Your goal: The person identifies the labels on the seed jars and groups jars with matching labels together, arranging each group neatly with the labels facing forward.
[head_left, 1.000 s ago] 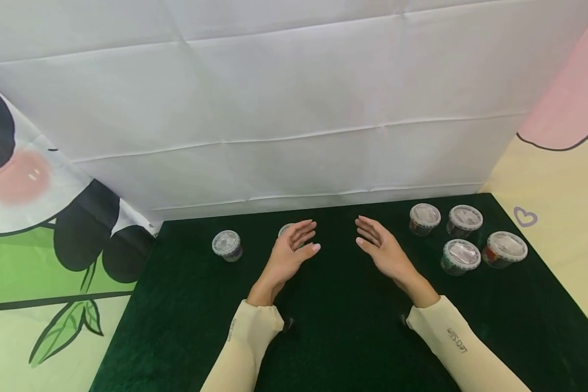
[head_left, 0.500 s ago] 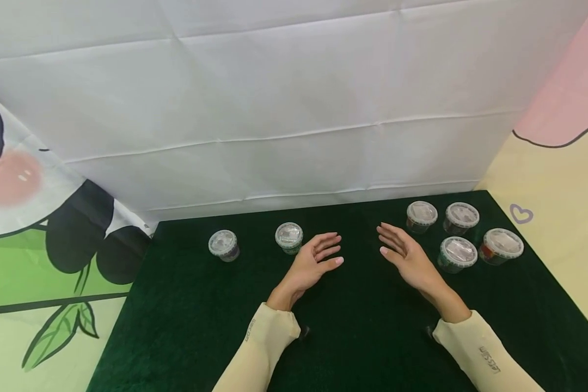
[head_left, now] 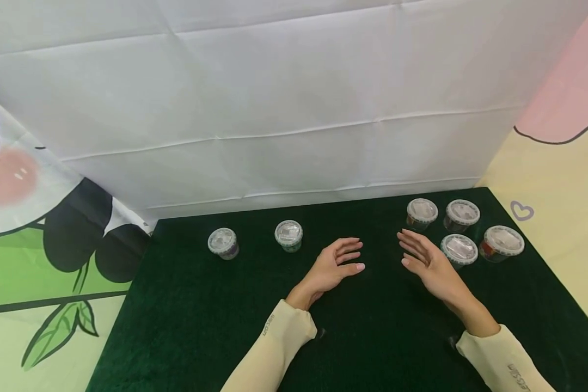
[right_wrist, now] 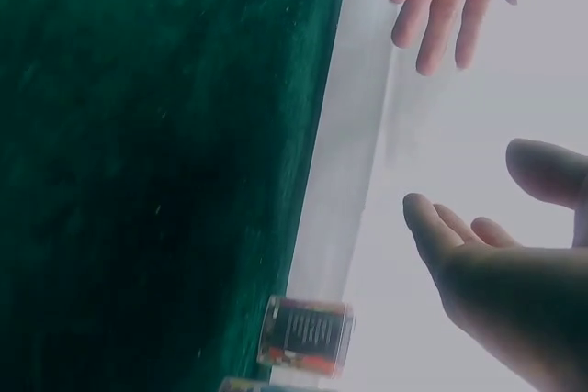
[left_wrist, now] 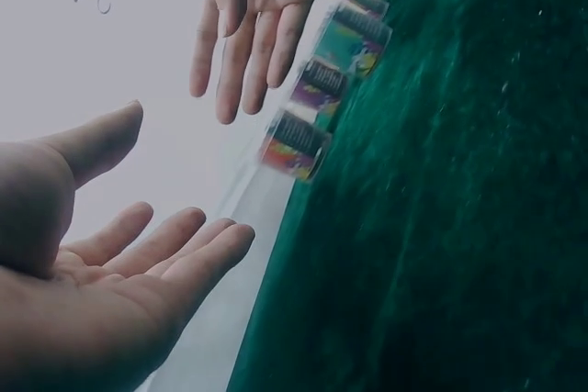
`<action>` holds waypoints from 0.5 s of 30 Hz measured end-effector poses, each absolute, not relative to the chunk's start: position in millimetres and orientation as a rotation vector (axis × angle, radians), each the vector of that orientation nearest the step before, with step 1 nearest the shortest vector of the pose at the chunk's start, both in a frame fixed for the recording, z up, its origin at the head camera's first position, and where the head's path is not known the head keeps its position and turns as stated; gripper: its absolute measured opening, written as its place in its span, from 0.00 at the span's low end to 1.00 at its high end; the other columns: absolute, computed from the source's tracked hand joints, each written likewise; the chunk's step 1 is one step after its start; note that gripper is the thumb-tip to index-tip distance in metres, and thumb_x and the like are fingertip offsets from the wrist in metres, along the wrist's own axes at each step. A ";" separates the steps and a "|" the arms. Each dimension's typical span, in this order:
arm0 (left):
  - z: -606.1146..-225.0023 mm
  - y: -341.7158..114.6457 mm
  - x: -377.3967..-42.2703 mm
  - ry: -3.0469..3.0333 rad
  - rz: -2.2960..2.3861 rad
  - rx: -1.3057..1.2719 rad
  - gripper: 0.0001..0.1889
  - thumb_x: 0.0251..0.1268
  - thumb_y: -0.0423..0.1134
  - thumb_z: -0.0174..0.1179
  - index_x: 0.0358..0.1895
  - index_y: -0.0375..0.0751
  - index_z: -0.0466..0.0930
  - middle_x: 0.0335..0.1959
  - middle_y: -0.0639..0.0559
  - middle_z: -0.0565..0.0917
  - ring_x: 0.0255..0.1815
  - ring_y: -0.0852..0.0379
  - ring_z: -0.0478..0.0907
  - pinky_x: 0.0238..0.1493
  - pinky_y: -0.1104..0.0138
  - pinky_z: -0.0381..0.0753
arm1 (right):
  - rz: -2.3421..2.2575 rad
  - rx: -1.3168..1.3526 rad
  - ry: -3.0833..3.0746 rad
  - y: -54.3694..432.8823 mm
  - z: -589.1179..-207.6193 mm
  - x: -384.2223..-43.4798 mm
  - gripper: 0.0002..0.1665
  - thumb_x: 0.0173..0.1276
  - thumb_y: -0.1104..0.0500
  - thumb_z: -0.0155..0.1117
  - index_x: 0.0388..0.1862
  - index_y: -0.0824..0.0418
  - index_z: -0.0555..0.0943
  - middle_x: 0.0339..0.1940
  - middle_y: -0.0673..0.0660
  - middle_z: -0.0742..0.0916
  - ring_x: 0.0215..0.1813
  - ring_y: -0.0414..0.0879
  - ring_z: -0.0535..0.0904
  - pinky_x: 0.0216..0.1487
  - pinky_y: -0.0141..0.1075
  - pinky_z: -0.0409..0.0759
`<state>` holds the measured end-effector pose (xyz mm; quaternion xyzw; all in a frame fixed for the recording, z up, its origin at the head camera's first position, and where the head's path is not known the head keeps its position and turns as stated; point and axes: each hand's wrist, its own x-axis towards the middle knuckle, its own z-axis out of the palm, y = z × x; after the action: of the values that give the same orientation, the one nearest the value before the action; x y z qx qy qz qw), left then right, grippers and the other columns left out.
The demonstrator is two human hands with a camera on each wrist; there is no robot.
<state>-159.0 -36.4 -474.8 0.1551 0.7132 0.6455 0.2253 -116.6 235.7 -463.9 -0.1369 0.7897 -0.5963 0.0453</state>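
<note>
My left hand hovers over the middle of the table, fingers extended and holding nothing. Facing it, my right hand is also empty with relaxed fingers. It is nearest to a lidded clear tub, which it partly overlaps in the head view. Behind that stand a second tub, a third tub and a larger-looking tub with orange on its side. To the left of my left hand are a small tub and another small tub. Dark printed labels show on the tubs in the left wrist view.
The tubs stand on a dark green cloth-covered table. A creased white sheet rises behind its back edge. Printed cartoon backdrops flank it, with green and black on the left backdrop and yellow and pink on the right backdrop.
Both hands have moved to the right and slightly nearer to me. The small tub that was behind my left hand is now uncovered, while my right hand has come up to the right-hand tubs.
</note>
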 end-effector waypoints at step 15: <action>-487.5 12.8 -160.1 1.978 1.717 0.447 0.31 0.75 0.34 0.67 0.78 0.42 0.68 0.75 0.49 0.76 0.73 0.50 0.76 0.71 0.55 0.78 | -1.864 -0.457 2.505 267.4 -464.2 -99.9 0.34 0.83 0.68 0.54 0.83 0.71 0.57 0.80 0.78 0.66 0.72 0.23 0.68 0.65 0.18 0.72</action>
<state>-160.1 12.8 -487.5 0.1634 0.7227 0.6273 0.2397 -99.9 267.4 -464.2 -0.1448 0.7938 -0.5907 -0.0073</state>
